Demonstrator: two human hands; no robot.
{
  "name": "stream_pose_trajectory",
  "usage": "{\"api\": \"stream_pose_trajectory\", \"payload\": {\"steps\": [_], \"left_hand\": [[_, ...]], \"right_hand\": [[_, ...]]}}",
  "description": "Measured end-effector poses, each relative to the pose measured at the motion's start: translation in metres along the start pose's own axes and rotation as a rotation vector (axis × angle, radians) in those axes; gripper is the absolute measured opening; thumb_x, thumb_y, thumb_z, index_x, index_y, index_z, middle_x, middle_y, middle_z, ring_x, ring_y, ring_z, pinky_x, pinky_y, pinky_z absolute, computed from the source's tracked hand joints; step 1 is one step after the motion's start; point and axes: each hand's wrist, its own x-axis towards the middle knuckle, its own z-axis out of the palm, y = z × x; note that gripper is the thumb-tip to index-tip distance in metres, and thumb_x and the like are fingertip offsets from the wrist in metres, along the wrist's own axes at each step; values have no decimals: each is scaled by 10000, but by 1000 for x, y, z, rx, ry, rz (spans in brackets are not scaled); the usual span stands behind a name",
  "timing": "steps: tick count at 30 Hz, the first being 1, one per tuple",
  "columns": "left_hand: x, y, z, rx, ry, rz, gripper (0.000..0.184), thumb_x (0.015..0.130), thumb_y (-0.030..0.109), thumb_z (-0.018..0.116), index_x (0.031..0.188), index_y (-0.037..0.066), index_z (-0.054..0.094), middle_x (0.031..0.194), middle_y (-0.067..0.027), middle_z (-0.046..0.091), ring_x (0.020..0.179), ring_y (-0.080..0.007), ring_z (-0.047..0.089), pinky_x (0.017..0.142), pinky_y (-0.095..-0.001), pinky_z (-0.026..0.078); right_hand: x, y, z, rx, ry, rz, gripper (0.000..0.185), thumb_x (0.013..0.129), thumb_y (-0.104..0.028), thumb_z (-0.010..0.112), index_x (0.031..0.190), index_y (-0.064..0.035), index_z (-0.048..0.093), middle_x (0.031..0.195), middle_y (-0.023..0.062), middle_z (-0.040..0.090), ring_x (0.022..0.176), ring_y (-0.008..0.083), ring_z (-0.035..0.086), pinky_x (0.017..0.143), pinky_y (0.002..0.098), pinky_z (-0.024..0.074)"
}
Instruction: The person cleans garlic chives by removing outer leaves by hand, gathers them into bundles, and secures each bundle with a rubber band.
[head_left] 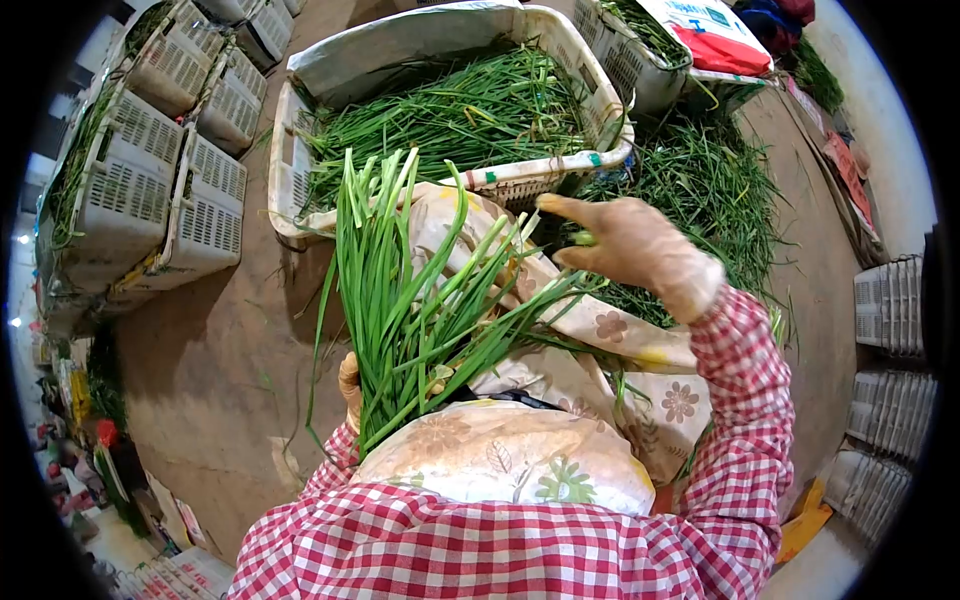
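In the head view, a bunch of green stalks stands over the lap at the centre of the frame, in front of the floral apron. Its long axis runs from lower centre up to pale ends near the crate, while some stalks fan toward the upper right. The left hand is the nearer one, touching the bunch's lower left edge; its grip appears closed around the stalks, though leaves hide most of it. The gloved right hand is right of centre, its grip spread, thumb and forefinger apart. From there the bunch's main body lies left and below, the fanned tips just beside.
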Motion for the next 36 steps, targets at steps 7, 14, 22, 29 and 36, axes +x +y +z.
{"api": "stream_pose_trajectory", "payload": {"steps": [7,14,22,29,36], "left_hand": [[-2,-5,0,63,-10,59,700,823,455,592,1380,95,371,1350,-192,433,1152,-386,501,838,-578,487],[-2,-4,-4,64,17,90,704,822,465,591,1380,95,372,1346,-193,437,1118,-383,519,796,-555,498],[-5,-5,-11,68,47,105,709,821,477,588,1379,96,374,1340,-194,442,1079,-379,539,748,-528,510],[-7,-6,-10,78,63,120,714,820,486,587,1378,96,375,1335,-195,447,1044,-376,557,706,-505,521],[-11,-3,-10,108,65,182,718,819,496,585,1378,97,376,1331,-197,451,1010,-372,575,664,-482,532]], "right_hand": [[43,0,49,638,-133,-138,717,791,-233,727,1407,-157,367,921,42,664,804,162,607,709,290,488],[37,-9,46,949,-428,-133,464,785,-296,735,1177,-87,601,826,26,651,694,91,556,615,254,467],[16,33,30,-229,262,-529,161,734,-100,607,896,-95,613,725,89,607,653,280,641,538,385,515],[17,80,9,-396,552,-485,85,819,-87,538,901,-105,553,651,35,550,546,188,576,459,320,475],[27,135,-58,-445,643,592,697,883,-247,572,1445,-196,164,830,193,663,754,366,651,653,461,514]]}}
